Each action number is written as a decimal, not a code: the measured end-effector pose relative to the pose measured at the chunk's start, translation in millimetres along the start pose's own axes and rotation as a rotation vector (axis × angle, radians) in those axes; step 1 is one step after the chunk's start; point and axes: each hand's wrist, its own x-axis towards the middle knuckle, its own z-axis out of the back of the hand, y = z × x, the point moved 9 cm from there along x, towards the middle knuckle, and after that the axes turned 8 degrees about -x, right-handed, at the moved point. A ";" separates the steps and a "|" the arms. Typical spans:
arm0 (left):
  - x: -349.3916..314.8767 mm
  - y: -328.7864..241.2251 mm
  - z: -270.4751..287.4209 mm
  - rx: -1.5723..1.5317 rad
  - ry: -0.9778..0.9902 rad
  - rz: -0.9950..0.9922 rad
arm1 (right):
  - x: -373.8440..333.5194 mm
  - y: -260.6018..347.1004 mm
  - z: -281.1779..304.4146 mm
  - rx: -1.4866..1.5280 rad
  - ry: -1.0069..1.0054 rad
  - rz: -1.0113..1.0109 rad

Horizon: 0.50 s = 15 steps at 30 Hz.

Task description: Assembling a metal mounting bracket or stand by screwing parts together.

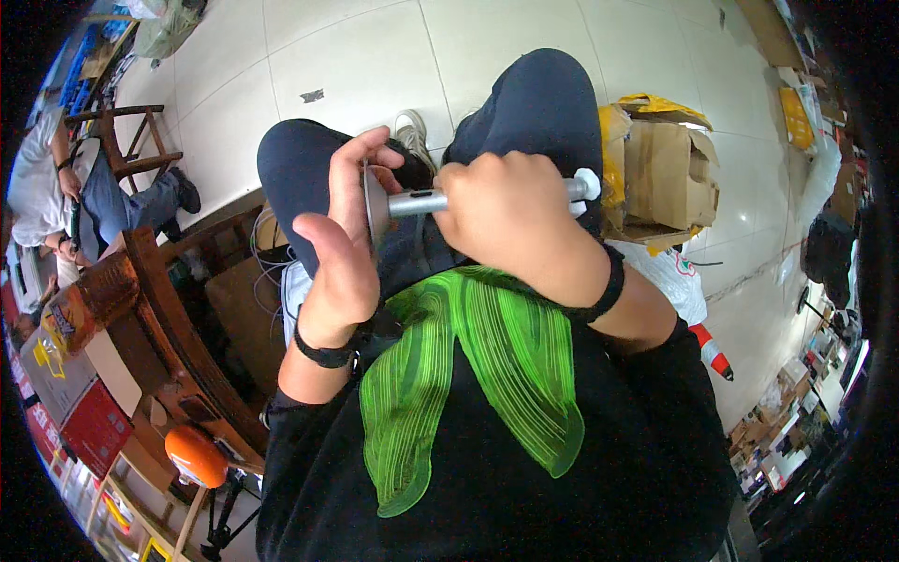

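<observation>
A silver tube [418, 202] lies level above my lap, with a thin round disc [376, 199] on its left end and a pale knob [587, 184] on its right end. My right hand [510, 220] is wrapped round the middle of the tube, knuckles up. Beside the disc is my left hand [345, 234], palm toward it, with thumb and fingers stretched apart. Whether the palm touches the disc, I cannot tell. Part of the tube is hidden under my right fingers.
Right of my knees stands an opened cardboard box [660, 178] with yellow tape. A dark wooden table [154, 318] is on the left, near an orange rounded object [196, 456]. Beyond it, another person [103, 192] sits near a wooden stool [140, 140].
</observation>
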 end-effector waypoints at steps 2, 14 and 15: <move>-2.7 1.6 2.5 0.054 -0.041 -0.059 | -1.0 7.5 0.3 0.009 -0.002 0.025; -24.7 -59.1 -18.9 0.403 0.386 -1.071 | -5.5 15.0 -21.1 0.417 0.258 0.211; -21.3 -60.3 -17.8 0.366 0.379 -1.089 | -5.5 15.3 -18.8 0.417 0.258 0.210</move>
